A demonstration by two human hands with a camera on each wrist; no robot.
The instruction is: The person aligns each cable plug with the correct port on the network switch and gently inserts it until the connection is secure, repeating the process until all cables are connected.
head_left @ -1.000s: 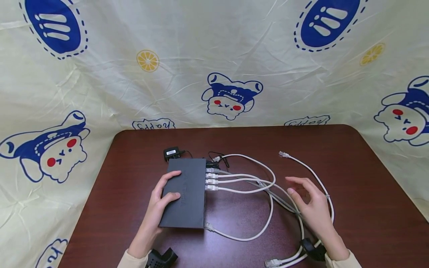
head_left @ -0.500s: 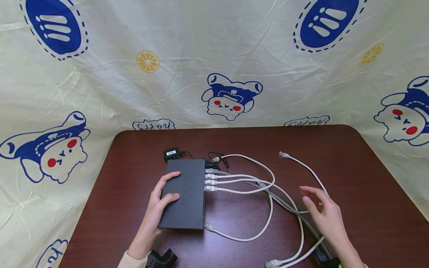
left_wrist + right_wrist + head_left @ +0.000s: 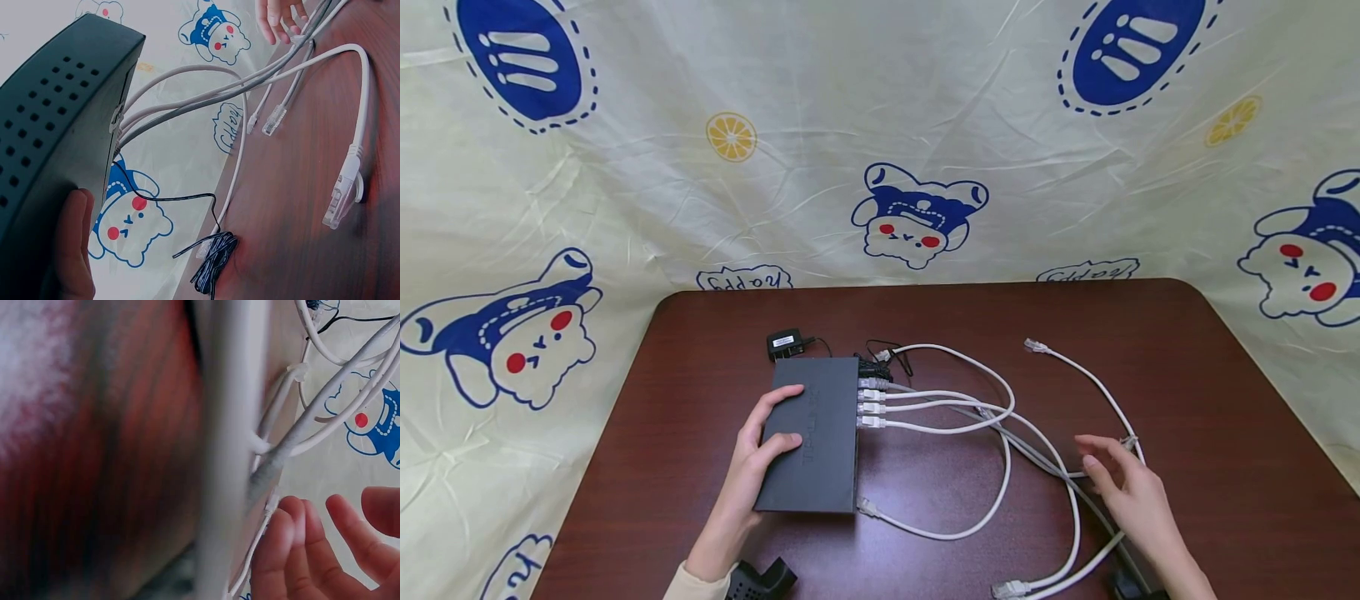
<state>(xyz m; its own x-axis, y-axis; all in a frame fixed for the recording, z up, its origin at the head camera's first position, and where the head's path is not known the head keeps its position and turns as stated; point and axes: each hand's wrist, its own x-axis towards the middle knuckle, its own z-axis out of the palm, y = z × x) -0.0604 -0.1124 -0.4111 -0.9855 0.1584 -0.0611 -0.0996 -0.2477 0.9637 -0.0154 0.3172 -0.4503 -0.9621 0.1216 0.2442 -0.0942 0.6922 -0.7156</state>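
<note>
My left hand [image 3: 741, 487] grips the left side of a dark grey network switch [image 3: 823, 475], thumb and one finger lying on its top; the other fingers are hidden in the head view. In the left wrist view, the switch [image 3: 69, 119] appears held up off the table. White and grey network cables run from its right side, with several clear plugs [image 3: 872, 408] in a row there. My right hand [image 3: 1131, 496] hovers over the cables to the right, holding nothing. In the right wrist view, its fingers [image 3: 300, 562] are loosely bent and apart from the thumb.
A black power adapter [image 3: 785, 343] lies behind the switch, and its bundled black cord [image 3: 215, 265] is beside it. One loose plug [image 3: 1036, 346] points toward the table's back edge. Another loose plug [image 3: 1011, 590] lies near the front. A patterned cloth [image 3: 812, 208] hangs behind the table.
My right hand has moved right and a little toward the front, away from the plugged-in cables. The left hand and the switch have hardly moved.
</note>
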